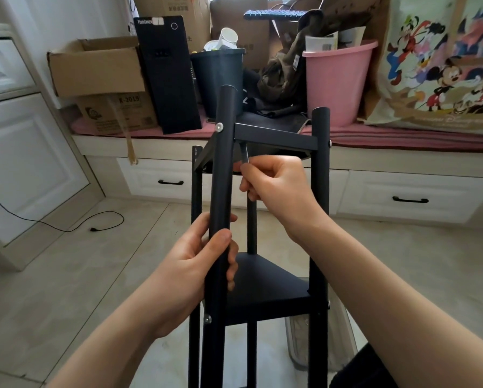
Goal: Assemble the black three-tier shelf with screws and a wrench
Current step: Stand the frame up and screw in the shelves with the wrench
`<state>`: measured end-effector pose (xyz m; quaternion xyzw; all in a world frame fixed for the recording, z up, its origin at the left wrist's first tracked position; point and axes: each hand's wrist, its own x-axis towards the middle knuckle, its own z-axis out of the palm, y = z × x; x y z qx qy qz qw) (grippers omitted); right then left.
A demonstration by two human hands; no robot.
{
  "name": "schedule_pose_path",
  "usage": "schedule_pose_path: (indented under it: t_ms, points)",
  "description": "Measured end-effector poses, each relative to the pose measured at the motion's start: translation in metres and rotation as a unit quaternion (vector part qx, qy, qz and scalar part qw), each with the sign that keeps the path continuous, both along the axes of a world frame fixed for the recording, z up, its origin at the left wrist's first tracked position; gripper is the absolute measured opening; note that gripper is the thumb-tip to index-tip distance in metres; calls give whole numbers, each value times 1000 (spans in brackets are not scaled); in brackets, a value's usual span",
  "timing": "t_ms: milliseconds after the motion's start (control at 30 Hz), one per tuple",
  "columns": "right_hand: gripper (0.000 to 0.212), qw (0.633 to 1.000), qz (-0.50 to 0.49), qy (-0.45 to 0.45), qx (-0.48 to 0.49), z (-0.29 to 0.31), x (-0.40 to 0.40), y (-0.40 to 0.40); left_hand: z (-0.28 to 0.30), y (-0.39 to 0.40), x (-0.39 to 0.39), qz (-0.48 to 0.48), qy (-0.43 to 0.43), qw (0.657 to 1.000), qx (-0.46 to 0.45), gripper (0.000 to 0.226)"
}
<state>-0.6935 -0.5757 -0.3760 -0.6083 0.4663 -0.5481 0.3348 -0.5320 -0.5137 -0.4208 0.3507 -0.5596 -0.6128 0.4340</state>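
Note:
The black shelf frame (276,135) stands upright before me on the tiled floor, with a top tier and a lower triangular tier (265,287) fixed between round black poles. My left hand (198,264) grips the nearest pole (222,175) at mid-height. A silver screw (219,126) sits in that pole beside the top tier. My right hand (279,186) pinches a small dark wrench (245,154), whose tip points up under the top tier's corner. Other screws show on the right pole (329,143) and near the lower tier (207,319).
Behind the shelf a low bench with drawers (402,191) carries cardboard boxes (94,65), a black computer tower (167,74), a dark bin (220,71), a pink tub (338,79) and a cartoon-print bag (444,60). A black cable (100,222) lies on the floor at the left.

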Motion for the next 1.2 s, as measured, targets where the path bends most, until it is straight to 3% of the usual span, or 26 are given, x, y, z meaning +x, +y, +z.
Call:
schedule_pose_path:
  t_ms: [467,767,1200]
  points:
    - [19,997,-32,46,-58,-10,1,-5,3,3,0,-15,8,1000,7,20]
    - [20,998,-37,-30,-36,-16,15,-13,1,3,-1,-21,3,1000,3,20]
    - [24,993,-100,-36,-58,-18,25,-22,2,2,-4,-21,6,1000,3,20]
